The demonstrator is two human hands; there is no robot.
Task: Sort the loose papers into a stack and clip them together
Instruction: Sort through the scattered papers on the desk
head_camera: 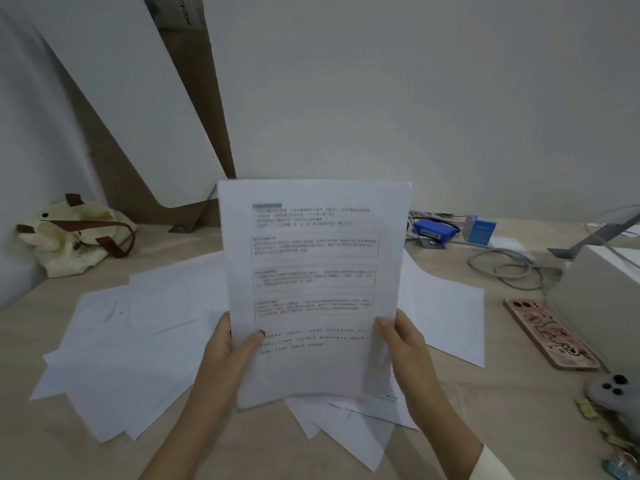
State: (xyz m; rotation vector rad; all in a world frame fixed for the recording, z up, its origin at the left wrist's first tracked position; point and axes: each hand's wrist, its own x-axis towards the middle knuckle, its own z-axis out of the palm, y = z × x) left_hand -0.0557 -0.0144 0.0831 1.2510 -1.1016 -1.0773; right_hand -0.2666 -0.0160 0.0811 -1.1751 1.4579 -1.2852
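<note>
Left hand [228, 344] and right hand [403, 344], above a pale wooden table [502, 410] strewn with loose white papers [138, 341], each pinch the upright printed white sheaf [313, 289] at centre; squaring its edges likely comes before reaching for small yellow clips [584, 409], lower right.

Items around the light wooden desk [491, 420].
A cream tote bag [74, 237] with brown straps lies far left, below a leaning white board [138, 98]. At right are a blue case [434, 230], a coiled grey cable [509, 268] and a phone in a pink patterned case [550, 334].
</note>
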